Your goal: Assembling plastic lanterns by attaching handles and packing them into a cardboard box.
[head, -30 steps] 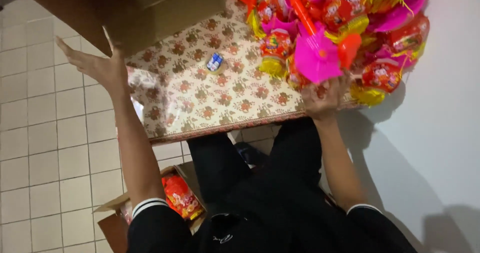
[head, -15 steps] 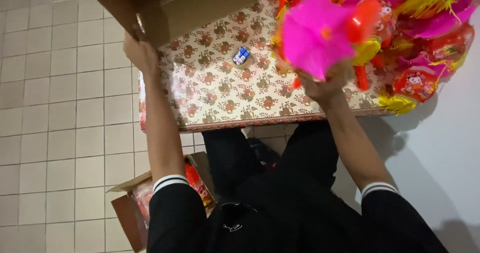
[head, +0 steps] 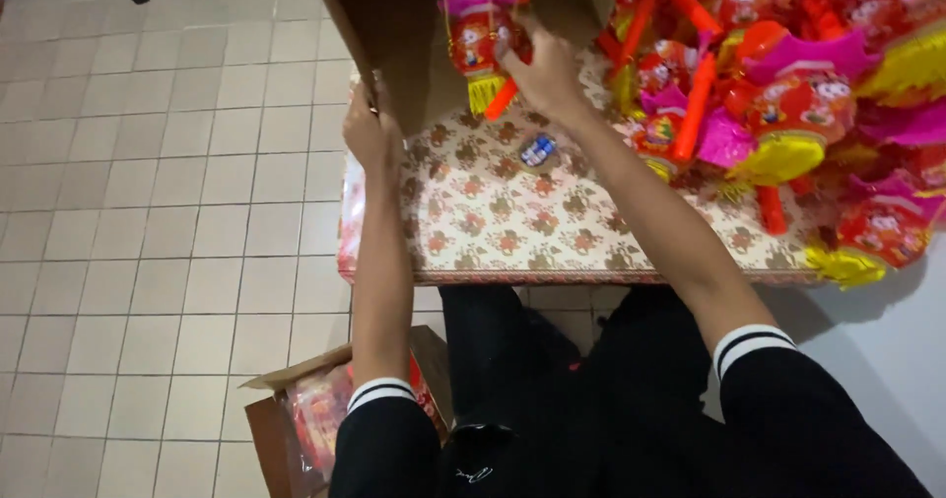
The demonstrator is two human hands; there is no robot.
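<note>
Wearer's clothing, head view
Black top, short sleeves with two white stripes at each cuff; black trousers. Left hand and right hand bare, forearms uncovered.

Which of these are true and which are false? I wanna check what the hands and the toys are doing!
1. The right hand holds a red lantern toy. True.
2. The left hand lies flat on the floor. False: it grips the edge of the cardboard box.
3. A heap of toys lies on the table. True.
4. The tablecloth is plain blue. False: it is flowered.
5. A small box stands on the floor. True.
</note>
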